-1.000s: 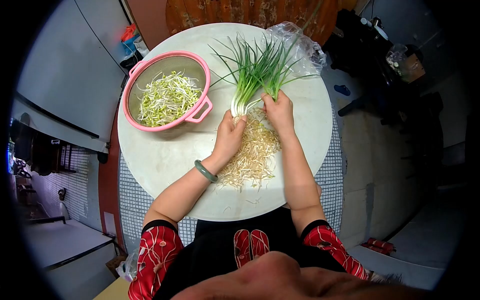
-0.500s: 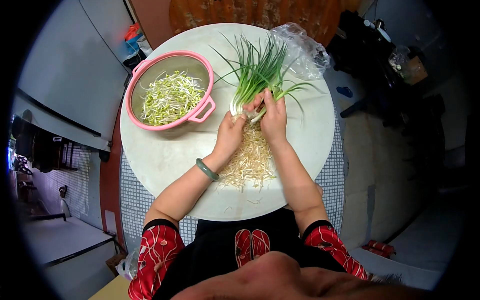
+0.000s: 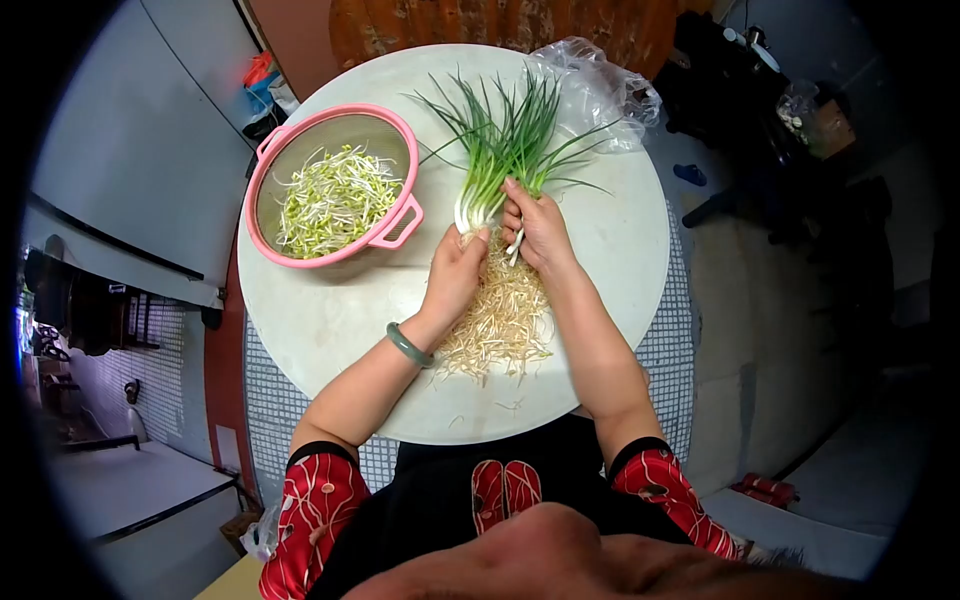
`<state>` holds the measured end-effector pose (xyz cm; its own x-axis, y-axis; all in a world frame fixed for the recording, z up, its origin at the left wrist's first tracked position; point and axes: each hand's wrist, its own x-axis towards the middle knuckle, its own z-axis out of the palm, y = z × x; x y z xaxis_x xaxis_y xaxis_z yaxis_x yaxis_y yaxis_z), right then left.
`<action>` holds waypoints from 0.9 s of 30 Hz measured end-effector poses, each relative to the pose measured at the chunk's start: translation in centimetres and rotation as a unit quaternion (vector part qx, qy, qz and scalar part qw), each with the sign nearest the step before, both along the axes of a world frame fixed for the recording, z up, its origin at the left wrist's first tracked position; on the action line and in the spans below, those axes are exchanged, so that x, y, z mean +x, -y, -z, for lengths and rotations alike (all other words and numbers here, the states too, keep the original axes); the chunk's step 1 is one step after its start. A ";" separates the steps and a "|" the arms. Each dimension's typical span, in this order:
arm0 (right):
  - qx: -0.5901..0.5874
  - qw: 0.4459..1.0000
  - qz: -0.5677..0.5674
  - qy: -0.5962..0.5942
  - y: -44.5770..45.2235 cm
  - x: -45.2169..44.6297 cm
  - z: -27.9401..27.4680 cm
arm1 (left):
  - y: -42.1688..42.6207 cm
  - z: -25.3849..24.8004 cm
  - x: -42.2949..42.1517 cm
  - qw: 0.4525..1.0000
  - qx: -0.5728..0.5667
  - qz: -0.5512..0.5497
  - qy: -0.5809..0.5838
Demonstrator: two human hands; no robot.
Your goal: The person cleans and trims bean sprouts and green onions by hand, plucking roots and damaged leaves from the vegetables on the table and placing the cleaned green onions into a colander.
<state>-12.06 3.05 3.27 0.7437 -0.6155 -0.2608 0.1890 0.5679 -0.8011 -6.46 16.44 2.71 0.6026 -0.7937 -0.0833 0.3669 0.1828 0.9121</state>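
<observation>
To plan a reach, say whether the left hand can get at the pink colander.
Probably yes: the left hand holds scallions, but only bare tabletop separates it from the pink colander.

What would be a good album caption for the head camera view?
Left hand and right hand grip green onions beside a pink strainer of sprouts.

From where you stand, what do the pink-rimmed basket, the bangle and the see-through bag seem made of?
The basket has a smooth pink rim, likely plastic, around fine mesh that could be metal or plastic. The bangle is grey-green with a polished shine, perhaps jade, though glass or resin could pass for it. The bag looks like thin plastic film, clear, crinkled and glossy.
</observation>
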 end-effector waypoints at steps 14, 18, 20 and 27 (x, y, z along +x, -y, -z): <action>-0.529 0.839 0.122 0.015 -3.1 -0.2 -0.2 | 0.0 -0.2 0.7 0.998 0.011 -0.018 -0.058; -0.628 0.765 0.131 0.049 -3.5 -0.4 0.0 | -0.1 0.0 1.4 0.989 -0.008 0.011 -0.147; -0.646 0.749 0.127 0.067 -3.6 -0.5 0.4 | 0.0 1.5 2.1 0.977 -0.003 0.015 -0.213; -0.046 0.977 0.137 0.156 -3.4 0.2 -2.7 | -0.2 0.0 0.9 0.994 -0.001 0.008 -0.110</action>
<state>-11.91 6.46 6.02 0.5818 -0.8131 0.0184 0.5676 0.3897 -0.7252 -5.54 16.59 2.74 0.5568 -0.8037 -0.2098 0.5600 0.1767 0.8094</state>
